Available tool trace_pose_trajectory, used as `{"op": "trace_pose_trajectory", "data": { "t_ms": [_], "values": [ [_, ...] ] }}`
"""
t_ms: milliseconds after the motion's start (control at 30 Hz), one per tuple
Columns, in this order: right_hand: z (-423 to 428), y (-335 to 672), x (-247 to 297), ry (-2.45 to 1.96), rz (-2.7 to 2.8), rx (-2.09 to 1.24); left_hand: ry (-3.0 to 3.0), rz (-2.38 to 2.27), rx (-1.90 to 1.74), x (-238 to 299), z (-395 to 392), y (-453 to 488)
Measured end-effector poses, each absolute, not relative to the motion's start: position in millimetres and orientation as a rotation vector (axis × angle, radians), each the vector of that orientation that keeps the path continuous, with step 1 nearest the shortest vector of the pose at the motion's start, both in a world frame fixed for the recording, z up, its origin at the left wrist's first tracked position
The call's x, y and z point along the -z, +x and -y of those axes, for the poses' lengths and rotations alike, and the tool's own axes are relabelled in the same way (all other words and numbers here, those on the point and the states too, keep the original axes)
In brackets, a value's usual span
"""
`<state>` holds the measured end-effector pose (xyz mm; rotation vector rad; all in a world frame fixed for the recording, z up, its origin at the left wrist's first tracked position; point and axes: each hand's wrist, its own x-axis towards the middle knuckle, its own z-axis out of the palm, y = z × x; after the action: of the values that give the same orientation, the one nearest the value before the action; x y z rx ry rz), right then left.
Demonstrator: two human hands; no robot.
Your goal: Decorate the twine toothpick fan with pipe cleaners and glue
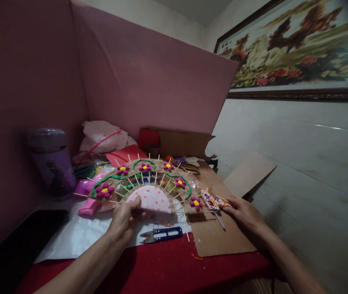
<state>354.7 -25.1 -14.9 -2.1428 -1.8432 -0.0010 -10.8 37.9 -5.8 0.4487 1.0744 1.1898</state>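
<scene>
A fan-shaped craft of sticks and woven twine (158,165) stands over the white sheet, with pink-and-yellow flowers and green wavy cords on its band. My left hand (125,218) is closed on its base, thumb on the white half-circle with pink dots (152,199). At the fan's right end, my right hand (243,212) pinches a small floral-patterned piece (212,201) in white, purple and orange; its exact kind is unclear. A pale flat strip (219,220) sticks out below that piece. Blue-handled thread snips (161,234) lie in front of the fan.
A purple tumbler (51,163) and a dark flat object (23,241) are at the left. Brown cardboard (223,239) lies under my right hand, on the red tablecloth (158,265). Behind the fan are red paper (121,154), a dotted cloth bundle (103,136) and a cardboard box (183,143).
</scene>
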Motion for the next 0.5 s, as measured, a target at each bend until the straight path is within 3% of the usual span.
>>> {"op": "trace_pose_trajectory", "data": {
  "t_ms": [500],
  "values": [
    [-14, 365, 21, -2.151, 1.737, 0.044, 0.383, -1.051, -1.009, 15, -27, -18]
  ]
}}
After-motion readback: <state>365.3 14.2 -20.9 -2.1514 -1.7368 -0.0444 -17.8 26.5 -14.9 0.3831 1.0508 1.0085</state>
